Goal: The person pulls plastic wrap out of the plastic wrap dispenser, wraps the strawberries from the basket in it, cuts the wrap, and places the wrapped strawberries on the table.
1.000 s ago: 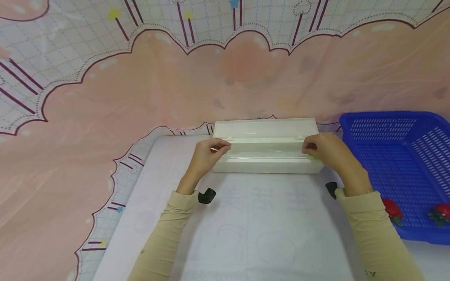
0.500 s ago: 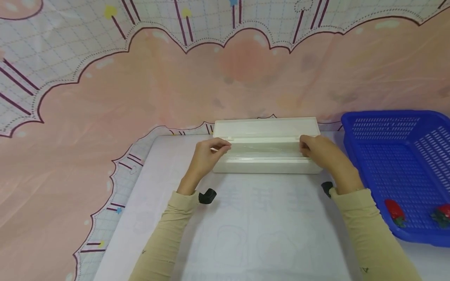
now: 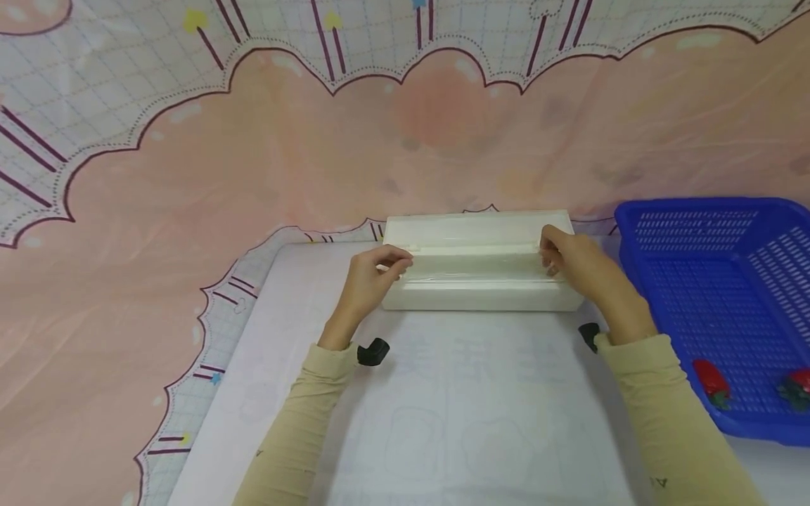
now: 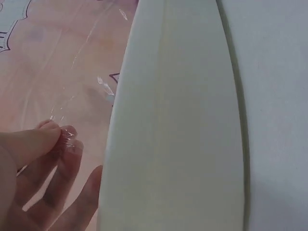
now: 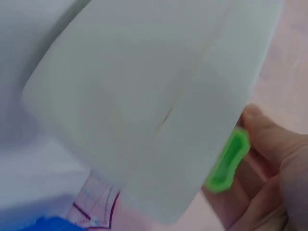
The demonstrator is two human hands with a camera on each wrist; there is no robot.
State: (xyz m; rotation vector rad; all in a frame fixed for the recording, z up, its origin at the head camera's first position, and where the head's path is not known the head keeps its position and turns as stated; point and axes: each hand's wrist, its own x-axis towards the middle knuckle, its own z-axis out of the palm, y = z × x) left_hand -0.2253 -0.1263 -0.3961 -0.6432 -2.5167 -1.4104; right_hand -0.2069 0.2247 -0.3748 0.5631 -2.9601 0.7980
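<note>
A white cling film dispenser [image 3: 481,299] lies crosswise at the far side of the white tabletop, its lid [image 3: 474,229] tipped back. Clear cling film [image 3: 477,268] glints across its opening. At the left end my left hand [image 3: 373,280] pinches the film between thumb and fingers; thin creases run from the fingertips in the left wrist view. My right hand [image 3: 585,270] is bent over the right end, fingers curled at the film's edge. In the right wrist view a green slider [image 5: 228,161] sits at the dispenser's edge beside that hand, whose fingertips are partly hidden.
A blue plastic basket [image 3: 715,256] stands to the right, close to my right forearm, with a red strawberry [image 3: 711,379] and another strawberry [image 3: 796,386] inside. Behind the dispenser hangs a pink patterned cloth [image 3: 443,161].
My right hand shifts slightly left along the dispenser, then its fingers lift a little. The green slider, seen earlier beside it, drops from sight in the head view. My left hand barely moves.
</note>
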